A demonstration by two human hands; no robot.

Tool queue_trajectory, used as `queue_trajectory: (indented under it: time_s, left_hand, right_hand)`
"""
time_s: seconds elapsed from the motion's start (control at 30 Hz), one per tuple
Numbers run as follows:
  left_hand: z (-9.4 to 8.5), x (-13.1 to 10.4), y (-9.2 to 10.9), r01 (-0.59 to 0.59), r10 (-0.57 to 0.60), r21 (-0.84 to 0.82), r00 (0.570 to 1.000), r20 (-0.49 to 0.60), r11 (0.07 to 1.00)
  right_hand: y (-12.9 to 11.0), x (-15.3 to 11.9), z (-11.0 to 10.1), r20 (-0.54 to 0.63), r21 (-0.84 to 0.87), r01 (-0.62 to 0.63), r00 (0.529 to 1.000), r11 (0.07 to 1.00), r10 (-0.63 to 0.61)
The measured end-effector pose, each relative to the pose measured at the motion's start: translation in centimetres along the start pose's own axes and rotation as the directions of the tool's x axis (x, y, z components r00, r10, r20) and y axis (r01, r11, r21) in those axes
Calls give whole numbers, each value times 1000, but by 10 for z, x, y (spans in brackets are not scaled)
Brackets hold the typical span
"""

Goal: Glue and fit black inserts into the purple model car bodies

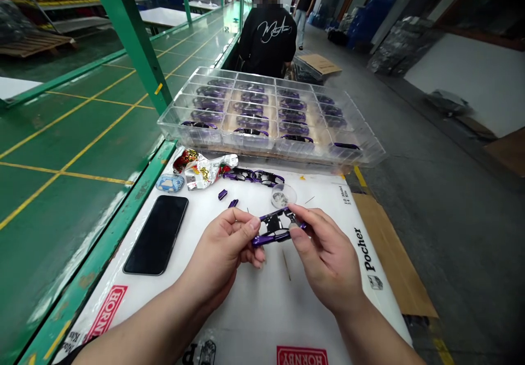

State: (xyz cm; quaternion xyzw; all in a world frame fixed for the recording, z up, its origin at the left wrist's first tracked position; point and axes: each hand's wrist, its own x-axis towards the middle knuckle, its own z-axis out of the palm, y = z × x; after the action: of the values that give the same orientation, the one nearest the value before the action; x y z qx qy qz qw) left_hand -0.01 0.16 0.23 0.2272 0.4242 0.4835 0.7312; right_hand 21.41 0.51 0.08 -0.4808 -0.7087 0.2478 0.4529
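Above the white work surface, a purple and black model car body with openings through it is held between both hands. My left hand pinches its left end between thumb and fingers. The right end is gripped by my right hand, thumb in front and index finger on top. Just behind it stands a small round clear dish with tiny bits inside. Two small purple pieces lie left of the dish, one of them a loose purple part. More purple car bodies lie farther back.
A large clear divided tray with several car bodies spans the back. At left lie a phone, a blue-white case and a crumpled wrapper. A green post rises at left. A person in black sits beyond the tray.
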Motion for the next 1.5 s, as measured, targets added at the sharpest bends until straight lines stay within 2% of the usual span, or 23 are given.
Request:
queue_trajectory:
  time_s: [0.23,0.4,0.6,0.83,0.97,1.17,1.27,1.37,1.5]
  left_hand:
    - [0,1,1,11,-11,-47,1000,-12,999]
    - [1,1,3,36,-38,-93,999,-16,995]
    - [1,2,2,60,-60,-98,998,0,993]
    - [1,1,5,67,-67,-107,998,5,992]
    - [1,0,7,77,-76,-110,997,12,991]
    - [-1,1,4,78,-76,-96,997,14,992]
    - [-2,0,4,17,-17,-12,999,39,1000]
    - [-4,-1,5,-135,122,142,987,101,981]
    - [-9,-1,3,-316,280,435,949,147,843]
  right_hand:
    - [2,0,3,-16,-26,46,999,999,-46]
    - [7,0,4,-31,-73,148,988,986,-150]
    - [9,-1,5,-62,-76,179,981,981,-184]
    - [7,1,3,-48,-5,61,997,998,-61]
    - [3,0,1,-30,13,55,998,998,-55]
    - [1,0,5,-68,25,82,994,996,-80]
    - [1,-2,3,-70,54,54,996,997,-50]
    - [1,-5,-1,-58,103,51,997,993,-45]
    - [-1,-10,-4,-40,144,59,998,988,-54]
